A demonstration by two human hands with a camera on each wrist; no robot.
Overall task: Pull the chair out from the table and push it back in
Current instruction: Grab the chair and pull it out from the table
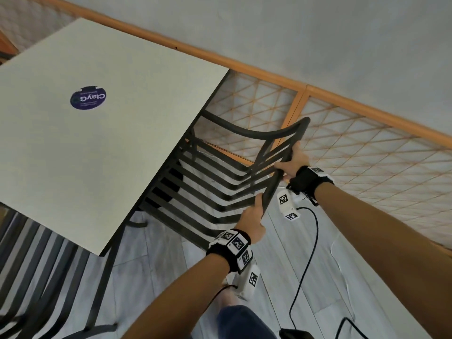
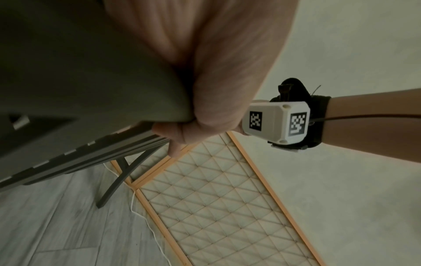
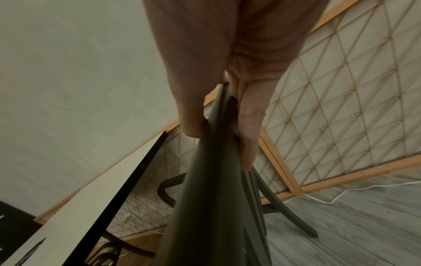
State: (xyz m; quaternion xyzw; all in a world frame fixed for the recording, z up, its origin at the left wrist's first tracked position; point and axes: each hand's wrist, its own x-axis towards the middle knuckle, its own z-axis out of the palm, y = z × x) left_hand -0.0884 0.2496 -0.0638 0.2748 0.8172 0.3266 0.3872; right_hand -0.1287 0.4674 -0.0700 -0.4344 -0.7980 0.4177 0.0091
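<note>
A dark metal slatted chair point(image 1: 208, 182) stands at the right side of a white square table point(image 1: 85, 148), its seat partly under the tabletop. My left hand point(image 1: 254, 214) grips the nearer end of the chair's back rail. My right hand point(image 1: 294, 159) grips the same rail farther along, near its far corner. In the left wrist view my left hand point(image 2: 216, 54) wraps the blurred dark chair back point(image 2: 79, 86). In the right wrist view my right hand point(image 3: 216, 117) pinches the chair rail point(image 3: 205, 198) between thumb and fingers, with the table edge point(image 3: 95, 194) to the left.
A wooden-framed lattice panel point(image 1: 367, 155) runs close behind the chair along the wall. A second slatted chair point(image 1: 36, 277) sits at the table's near side. A black cable point(image 1: 305, 265) hangs from my right wrist over the grey plank floor. A blue round sticker point(image 1: 88, 97) lies on the tabletop.
</note>
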